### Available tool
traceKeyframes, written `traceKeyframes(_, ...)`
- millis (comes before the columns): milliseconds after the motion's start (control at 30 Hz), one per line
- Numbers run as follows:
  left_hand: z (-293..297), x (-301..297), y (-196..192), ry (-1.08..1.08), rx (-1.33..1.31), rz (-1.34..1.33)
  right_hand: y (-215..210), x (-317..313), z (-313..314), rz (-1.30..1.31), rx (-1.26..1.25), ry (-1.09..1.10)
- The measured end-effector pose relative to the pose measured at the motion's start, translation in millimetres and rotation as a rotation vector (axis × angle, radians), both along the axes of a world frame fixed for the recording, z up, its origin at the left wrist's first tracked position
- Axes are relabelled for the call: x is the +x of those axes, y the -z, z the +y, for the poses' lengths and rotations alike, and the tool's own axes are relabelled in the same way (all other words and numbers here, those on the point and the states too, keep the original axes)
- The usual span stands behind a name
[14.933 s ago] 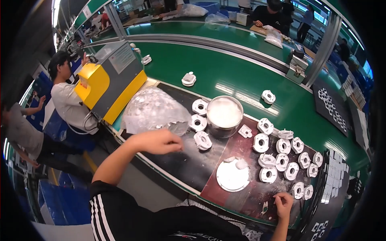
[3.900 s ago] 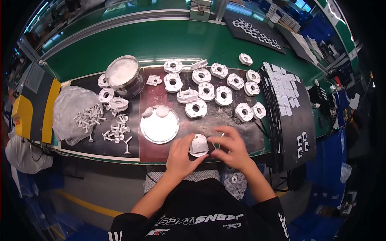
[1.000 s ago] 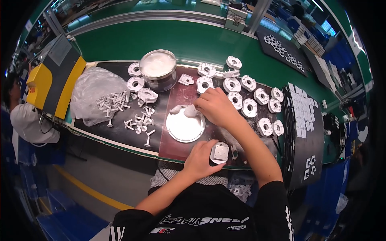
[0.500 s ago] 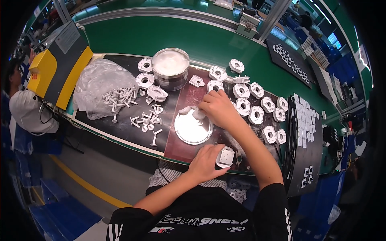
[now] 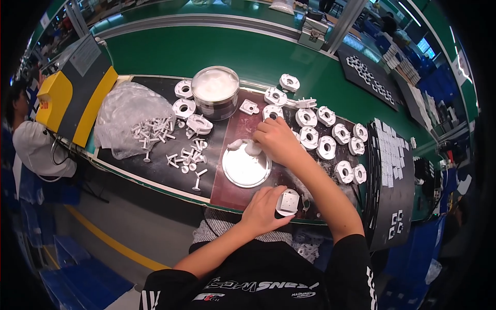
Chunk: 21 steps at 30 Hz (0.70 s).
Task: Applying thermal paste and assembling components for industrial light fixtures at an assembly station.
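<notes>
My left hand holds a small white plastic housing at the near edge of the bench. My right hand reaches forward to the far rim of a round metal lid, its fingertips pinching a small white lump there. Several white ring-shaped plastic parts lie in rows just right of that hand. Loose white pins are scattered left of the lid.
A metal tin of white paste stands behind the lid. A clear plastic bag with pins lies at left, beside a yellow and black box. A black tray is at right. Another person sits far left.
My right hand has shifted from the ring-shaped parts to the far rim of the metal lid. My left hand keeps the white housing near the bench edge.
</notes>
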<state>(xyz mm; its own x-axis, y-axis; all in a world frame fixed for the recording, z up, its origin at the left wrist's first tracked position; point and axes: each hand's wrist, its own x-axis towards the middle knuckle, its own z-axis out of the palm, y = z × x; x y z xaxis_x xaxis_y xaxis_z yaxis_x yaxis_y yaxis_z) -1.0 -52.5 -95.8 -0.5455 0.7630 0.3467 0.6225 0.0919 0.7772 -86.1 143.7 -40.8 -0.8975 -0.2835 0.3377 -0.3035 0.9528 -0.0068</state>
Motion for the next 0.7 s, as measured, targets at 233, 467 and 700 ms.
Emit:
traceKeyframes(233, 1, 1, 2, -0.006, -0.001, -0.003, 6, 1, 4, -0.038, -0.012, 0.014)
traceKeyframes(467, 1, 3, 1, -0.011, 0.005, 0.001, -8, 12, 3, 0.0, -0.191, 0.019)
traceKeyframes(700, 0, 2, -5, -0.001, -0.005, -0.068, -21, 116, 11, -0.328, -1.401, 0.368)
